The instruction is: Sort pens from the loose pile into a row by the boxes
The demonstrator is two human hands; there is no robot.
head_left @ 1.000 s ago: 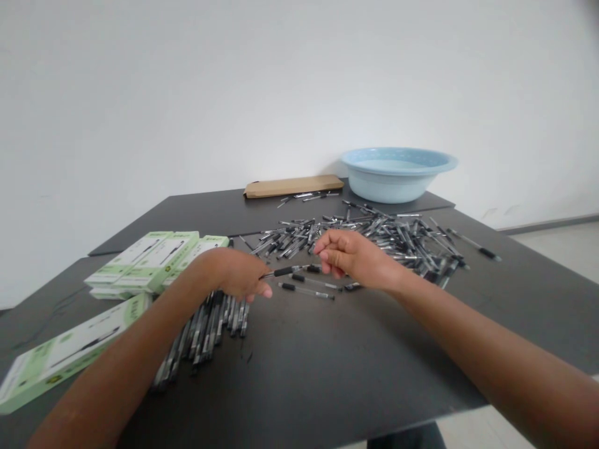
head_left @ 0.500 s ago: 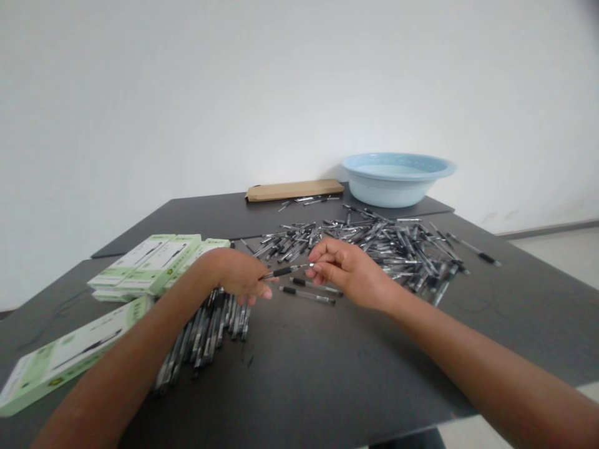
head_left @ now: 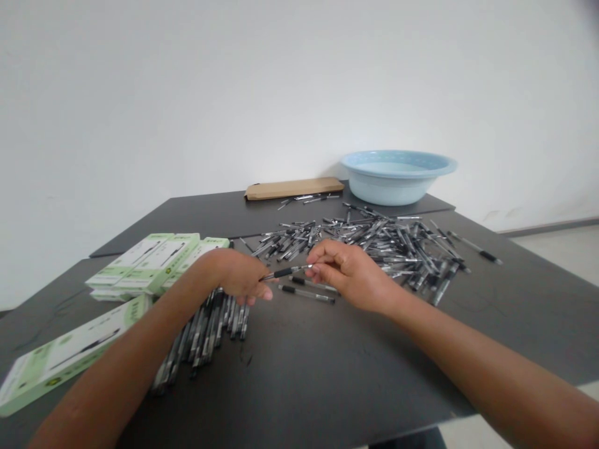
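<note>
A clear pen with a black grip stretches between my two hands above the table. My left hand is closed around its left end, palm down, with the fingers partly hidden. At the other end, the thumb and fingertips of my right hand pinch the tip. Below the held pen, two similar pens lie on the tabletop, the nearer pen in plain sight and the farther pen partly behind my right fingers. Under my left wrist lies a row of pens, roughly side by side.
A loose heap of pens spreads across the dark table beyond my right hand. Green-and-white pen boxes are stacked at left, with another box nearer. A flat cardboard piece and a blue basin stand at the back.
Both hands stay almost in place on the same pen. The fingertips of my right hand have shifted very slightly at its tip. The view has tilted a little.
</note>
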